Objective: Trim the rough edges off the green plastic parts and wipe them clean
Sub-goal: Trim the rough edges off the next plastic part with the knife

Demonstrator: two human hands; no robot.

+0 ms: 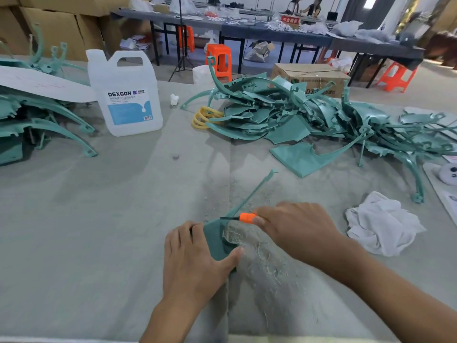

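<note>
A green plastic part [214,240] with a long thin arm reaching up and right lies on the grey table near the front edge. My left hand [195,258] grips its flat end, thumb on top. My right hand [296,231] holds an orange-handled knife [247,217], and the dark blade lies against the part's upper edge. Pale shavings [262,258] are strewn between my hands. A crumpled white cloth [380,224] lies to the right of my right hand.
A big heap of green parts [309,120] fills the back right, and another stack [37,120] sits at the left. A white DEXCON jug [123,95] stands at the back left, yellow rings [205,117] beside the heap. Cardboard boxes, orange stools and people are beyond.
</note>
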